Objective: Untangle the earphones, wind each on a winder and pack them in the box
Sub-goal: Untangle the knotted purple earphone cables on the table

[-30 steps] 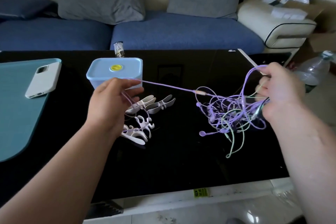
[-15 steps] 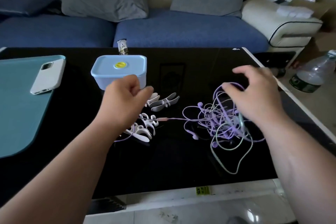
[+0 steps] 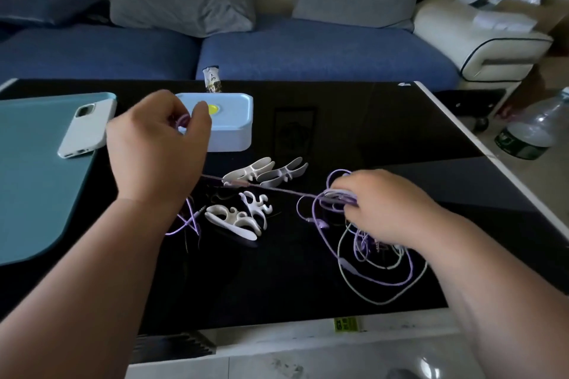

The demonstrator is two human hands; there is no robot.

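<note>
near one box (image 3: 234, 132): four winders (image 3: 234, 219); left hand (image 3: 157, 148), right hand (image 3: 388, 209) grip earphones (image 3: 338, 196)

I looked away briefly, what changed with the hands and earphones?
The left hand, pinching a purple earphone cord, lifted up in front of the light blue lidded box. The right hand lowered the tangled earphones to the black table and grips them. White plastic winders and box stayed.

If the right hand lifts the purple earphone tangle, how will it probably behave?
The earphone tangle is probably floppy: its thin cables lie in loose loops. It likely lifts as one clump, since purple and pale cables cross. The strand toward the left hand may tug back.
</note>
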